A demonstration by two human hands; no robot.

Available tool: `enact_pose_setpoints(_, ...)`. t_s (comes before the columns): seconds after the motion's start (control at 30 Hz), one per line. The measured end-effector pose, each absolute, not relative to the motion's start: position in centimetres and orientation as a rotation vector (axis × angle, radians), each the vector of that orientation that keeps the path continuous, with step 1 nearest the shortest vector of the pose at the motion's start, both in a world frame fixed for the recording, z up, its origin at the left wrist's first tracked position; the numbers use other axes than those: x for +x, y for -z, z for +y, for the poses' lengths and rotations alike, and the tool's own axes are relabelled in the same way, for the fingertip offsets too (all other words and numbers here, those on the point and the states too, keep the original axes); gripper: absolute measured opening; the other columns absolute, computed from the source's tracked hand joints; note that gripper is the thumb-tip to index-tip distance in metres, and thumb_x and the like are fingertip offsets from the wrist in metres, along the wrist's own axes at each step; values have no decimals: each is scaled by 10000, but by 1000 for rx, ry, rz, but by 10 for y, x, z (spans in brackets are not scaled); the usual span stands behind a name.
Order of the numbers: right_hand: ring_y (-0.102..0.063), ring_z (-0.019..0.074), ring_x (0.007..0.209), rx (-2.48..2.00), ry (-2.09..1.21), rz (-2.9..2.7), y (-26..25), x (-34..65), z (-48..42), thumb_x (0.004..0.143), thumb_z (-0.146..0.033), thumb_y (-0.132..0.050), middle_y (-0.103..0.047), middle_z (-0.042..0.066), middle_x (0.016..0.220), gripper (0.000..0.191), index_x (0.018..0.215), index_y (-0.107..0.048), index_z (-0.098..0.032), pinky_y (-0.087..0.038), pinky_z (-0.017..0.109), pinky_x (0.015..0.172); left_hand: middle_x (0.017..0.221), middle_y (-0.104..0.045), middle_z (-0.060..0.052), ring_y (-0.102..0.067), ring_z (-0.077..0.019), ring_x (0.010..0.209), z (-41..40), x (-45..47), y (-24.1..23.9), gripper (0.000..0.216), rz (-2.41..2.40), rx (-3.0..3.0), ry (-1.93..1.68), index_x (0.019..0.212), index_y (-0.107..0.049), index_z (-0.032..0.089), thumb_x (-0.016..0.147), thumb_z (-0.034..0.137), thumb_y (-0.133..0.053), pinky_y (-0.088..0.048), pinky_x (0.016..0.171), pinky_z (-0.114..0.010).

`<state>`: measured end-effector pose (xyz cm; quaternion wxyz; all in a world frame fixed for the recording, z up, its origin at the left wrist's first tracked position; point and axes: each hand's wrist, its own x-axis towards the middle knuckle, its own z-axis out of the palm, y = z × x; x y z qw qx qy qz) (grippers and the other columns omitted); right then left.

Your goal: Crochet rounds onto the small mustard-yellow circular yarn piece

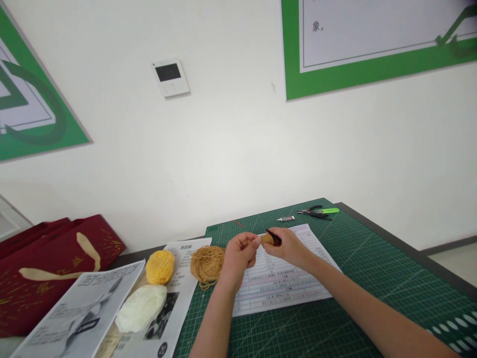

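Note:
My left hand [240, 252] and my right hand [288, 246] meet above a printed sheet [283, 281] on the green cutting mat [354, 278]. Between their fingertips is a small tan piece of yarn work [267, 239]. My right hand also grips a thin dark tool [274, 236], likely a crochet hook. My left hand pinches the tan piece from the left side. A tan yarn ball [207, 264] lies just left of my left hand, with a loose strand trailing below it.
A yellow yarn ball [160, 266] and a cream one [141, 308] rest on printed pages [74, 318] at the left. A dark red gift bag [44, 268] lies far left. Pliers [316, 212] and a small tube [286, 218] sit at the mat's far edge.

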<state>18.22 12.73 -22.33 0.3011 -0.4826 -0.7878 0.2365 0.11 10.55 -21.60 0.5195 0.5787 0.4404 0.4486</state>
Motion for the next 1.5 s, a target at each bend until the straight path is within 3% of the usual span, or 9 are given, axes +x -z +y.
enact_pose_setpoints(0.57, -701, 187, 850, -1129, -909, -2016, 229, 188, 134, 974, -356, -636, -705, 38, 1022, 249, 1084, -670, -136, -604, 352, 741, 1030, -694, -63, -678, -172, 780, 102, -3, 209, 253, 980, 1344, -1011, 1143, -654, 150, 965, 329, -639, -590, 659, -335)
enact_pose_setpoints(1.5, -639, 128, 692, -964, -909, -1825, 224, 187, 130, 967, -339, -645, -664, -4, 842, 196, 957, -655, -143, -561, 293, 652, 948, -688, -41, -653, -143, 692, 103, -2, 210, 240, 1036, 1436, -1035, 1100, -658, 145, 973, 346, -628, -568, 590, -292)
